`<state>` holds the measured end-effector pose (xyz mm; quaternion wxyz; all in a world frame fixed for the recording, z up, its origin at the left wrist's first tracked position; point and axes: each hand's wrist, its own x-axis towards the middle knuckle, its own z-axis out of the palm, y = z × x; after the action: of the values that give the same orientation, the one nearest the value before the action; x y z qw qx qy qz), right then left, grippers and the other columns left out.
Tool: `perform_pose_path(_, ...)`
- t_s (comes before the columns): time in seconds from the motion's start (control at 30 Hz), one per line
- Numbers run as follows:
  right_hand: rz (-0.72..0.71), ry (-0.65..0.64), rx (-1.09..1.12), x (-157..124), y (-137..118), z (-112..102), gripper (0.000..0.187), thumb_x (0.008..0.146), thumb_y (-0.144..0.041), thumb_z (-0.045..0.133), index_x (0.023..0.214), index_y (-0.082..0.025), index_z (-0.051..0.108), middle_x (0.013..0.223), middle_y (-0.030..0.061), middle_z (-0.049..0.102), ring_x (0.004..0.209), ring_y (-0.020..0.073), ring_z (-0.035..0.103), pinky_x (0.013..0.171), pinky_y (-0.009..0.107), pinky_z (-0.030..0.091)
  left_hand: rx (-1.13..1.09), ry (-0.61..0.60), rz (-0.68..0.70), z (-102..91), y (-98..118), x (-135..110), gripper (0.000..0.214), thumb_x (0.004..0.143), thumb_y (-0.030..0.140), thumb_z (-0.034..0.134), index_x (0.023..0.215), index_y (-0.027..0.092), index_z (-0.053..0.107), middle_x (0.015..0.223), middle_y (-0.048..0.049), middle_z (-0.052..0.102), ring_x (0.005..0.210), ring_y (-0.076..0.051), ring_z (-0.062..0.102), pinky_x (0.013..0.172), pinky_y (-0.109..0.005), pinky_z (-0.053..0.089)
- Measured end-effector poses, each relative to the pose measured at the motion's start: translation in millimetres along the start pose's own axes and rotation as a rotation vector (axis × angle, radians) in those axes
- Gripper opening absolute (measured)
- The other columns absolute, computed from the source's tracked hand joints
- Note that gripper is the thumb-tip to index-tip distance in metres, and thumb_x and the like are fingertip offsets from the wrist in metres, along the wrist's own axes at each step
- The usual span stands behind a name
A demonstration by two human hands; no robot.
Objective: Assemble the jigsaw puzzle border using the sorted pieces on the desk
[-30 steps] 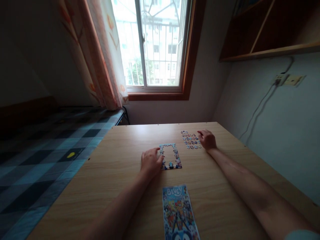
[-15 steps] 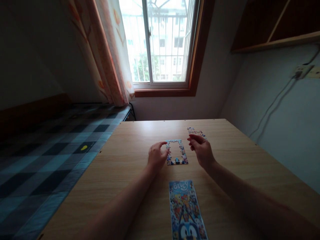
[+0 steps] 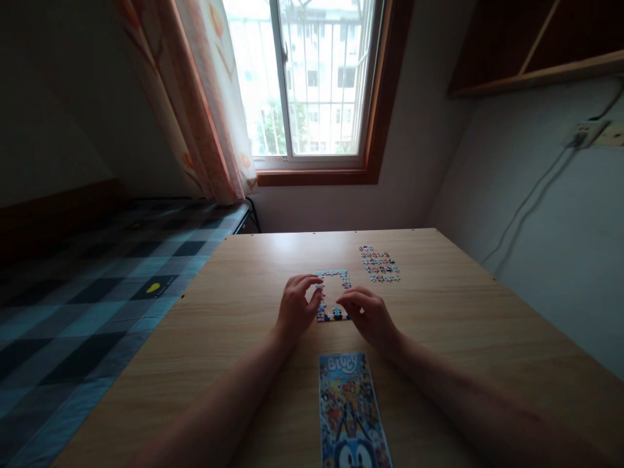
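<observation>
A jigsaw puzzle border [image 3: 334,273] lies on the wooden table, its pieces joined into a rectangle around bare wood. At its left side is my left hand [image 3: 297,304], thumb and fingers apart and curved, fingertips touching or just above the edge. My right hand [image 3: 369,316] is over the border's lower right part and hides some of it. Its fingers are pinched together; whatever is between the tips is too small and hidden to make out. Loose puzzle pieces [image 3: 379,262] lie in rows beyond my right hand.
A tall picture sheet [image 3: 348,403] reading "Bluey" lies in front of the puzzle, between my forearms. The table [image 3: 234,292] has a checked bed [image 3: 121,286] to its left. A window [image 3: 322,91] is behind, and a cable [image 3: 526,201] hangs on the right wall.
My right hand has moved left and nearer, from beside the loose pieces to the puzzle border, still pinched. More loose pieces show now. My left hand stays at the border's left side.
</observation>
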<state>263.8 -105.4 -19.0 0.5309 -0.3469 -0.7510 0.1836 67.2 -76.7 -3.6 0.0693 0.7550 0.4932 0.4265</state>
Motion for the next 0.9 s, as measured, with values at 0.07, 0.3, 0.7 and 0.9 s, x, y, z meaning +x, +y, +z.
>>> perform_pose_path(0.07, 0.031, 0.018, 0.020, 0.5, 3.1, 1.1, 0.013, 0.093, -0.024, 0.058, 0.091, -0.023, 0.071, 0.089, 0.0041, 0.069, 0.080, 0.0142, 0.064, 0.073, 0.027, 0.054, 0.000, 0.005, 0.012, -0.1, 0.2, -0.3, 0.018, 0.085, 0.016, 0.059, 0.099, 0.022, 0.070, 0.108, -0.0049, 0.071, 0.109, -0.022, 0.060, 0.101, -0.038, 0.048)
perform_pose_path(0.3, 0.141, 0.075, 0.127, -0.3, 8.8, 2.6, 0.025, 0.089, -0.023, 0.059, 0.112, -0.025, 0.070, 0.093, 0.0037, 0.064, 0.077, 0.0124, 0.065, 0.070, 0.025, 0.059, -0.019, -0.047, 0.082, 0.2, 2.3, -2.4, 0.018, 0.086, 0.017, 0.059, 0.100, 0.023, 0.069, 0.106, -0.0051, 0.071, 0.108, -0.022, 0.060, 0.099, -0.039, 0.049)
perform_pose_path(0.7, 0.272, 0.104, 0.155, 1.5, 10.9, 2.0, 0.015, 0.085, -0.034, 0.069, 0.088, -0.019, 0.071, 0.087, 0.0047, 0.074, 0.083, 0.0178, 0.070, 0.079, 0.031, 0.057, -0.034, -0.054, 0.292, -0.1, 8.7, -5.7, 0.018, 0.090, 0.034, 0.065, 0.102, 0.022, 0.070, 0.107, -0.0070, 0.071, 0.108, -0.024, 0.061, 0.096, -0.042, 0.052)
perform_pose_path(0.9, 0.352, 0.102, 0.314, 0.7, 13.2, 4.2, 0.021, 0.084, -0.038, 0.070, 0.092, -0.019, 0.069, 0.091, 0.0062, 0.074, 0.085, 0.0189, 0.072, 0.077, 0.030, 0.058, -0.068, -0.006, 0.425, 1.8, 6.0, -4.5, 0.021, 0.086, 0.031, 0.071, 0.104, 0.022, 0.068, 0.105, -0.0075, 0.071, 0.105, -0.024, 0.061, 0.091, -0.042, 0.054)
